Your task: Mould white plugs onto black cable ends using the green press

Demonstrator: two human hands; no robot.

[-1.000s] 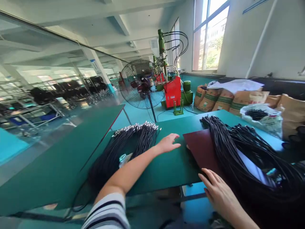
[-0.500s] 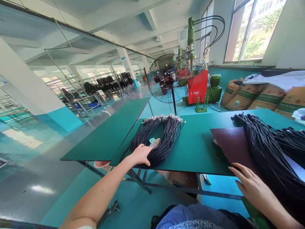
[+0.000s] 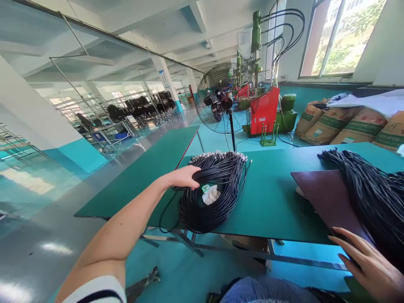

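My left hand reaches out over the green table and grips the left side of a looped bundle of black cables with metal tips. A crumpled white and green tag lies in the middle of the loop. Part of the bundle hangs over the table's near edge. My right hand rests at the lower right with fingers spread, touching the near corner of a dark maroon board. A large heap of black cables lies across that board.
A second green table adjoins on the left. Beyond stand a floor fan, a red and green machine and stacked brown sacks. Glass partitions and racks line the left side.
My left hand moved from the near side of the cable loop to its far left side and closed on it; the bundle shifted toward the table's near edge. The view panned slightly.
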